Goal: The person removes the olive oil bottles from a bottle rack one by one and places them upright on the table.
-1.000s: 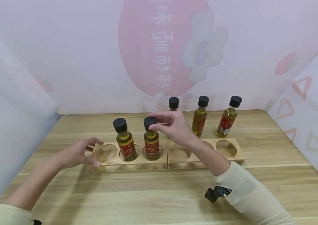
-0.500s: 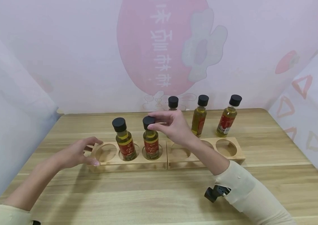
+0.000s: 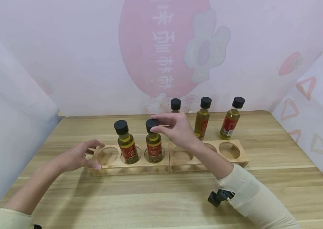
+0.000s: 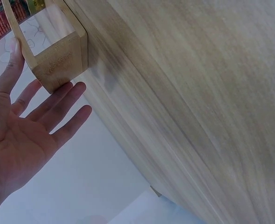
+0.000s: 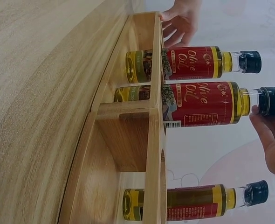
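Observation:
My right hand [image 3: 178,130] pinches the black cap of an olive oil bottle [image 3: 154,149], which stands upright in the right-hand hole of the left wooden bottle rack [image 3: 133,170]. A second olive oil bottle [image 3: 128,152] stands in the middle hole beside it, and the left hole holds no bottle. My left hand [image 3: 78,156] spans the rack's left end, thumb at the front edge and fingers toward the back. In the left wrist view the thumb and fingers of that hand [image 4: 25,135] touch the rack's end. Both red labels [image 5: 200,102] show in the right wrist view.
A second wooden rack [image 3: 243,156] adjoins the first on the right; my right forearm covers part of it. Behind it stand three more bottles: one [image 3: 175,104] mostly hidden by my hand, one [image 3: 202,124] in the middle, one [image 3: 230,122] at right. A wall sheet rises behind the table [image 3: 150,203].

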A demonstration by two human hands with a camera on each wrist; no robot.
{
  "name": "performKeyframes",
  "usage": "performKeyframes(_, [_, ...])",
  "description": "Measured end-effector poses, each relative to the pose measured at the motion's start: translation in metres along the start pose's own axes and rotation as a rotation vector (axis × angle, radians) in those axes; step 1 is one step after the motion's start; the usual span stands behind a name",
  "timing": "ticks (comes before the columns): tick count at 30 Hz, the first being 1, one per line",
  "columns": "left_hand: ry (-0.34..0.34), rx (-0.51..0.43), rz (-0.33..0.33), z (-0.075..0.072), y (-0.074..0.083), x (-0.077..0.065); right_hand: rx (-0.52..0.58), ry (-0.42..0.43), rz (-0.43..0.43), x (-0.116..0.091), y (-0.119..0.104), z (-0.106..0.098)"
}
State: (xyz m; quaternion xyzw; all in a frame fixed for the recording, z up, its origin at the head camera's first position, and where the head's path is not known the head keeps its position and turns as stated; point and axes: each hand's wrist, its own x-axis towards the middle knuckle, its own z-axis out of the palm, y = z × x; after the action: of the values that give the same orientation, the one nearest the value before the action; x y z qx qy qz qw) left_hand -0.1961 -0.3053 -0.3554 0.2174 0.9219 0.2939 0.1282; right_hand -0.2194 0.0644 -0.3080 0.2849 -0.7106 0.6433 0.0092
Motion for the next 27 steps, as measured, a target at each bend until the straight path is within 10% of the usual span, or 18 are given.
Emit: performKeyframes(27, [0.003, -0.013, 0.026, 0.002, 0.000, -0.002, -0.015, 0.077, -0.053, 0.000, -0.021, -0.009])
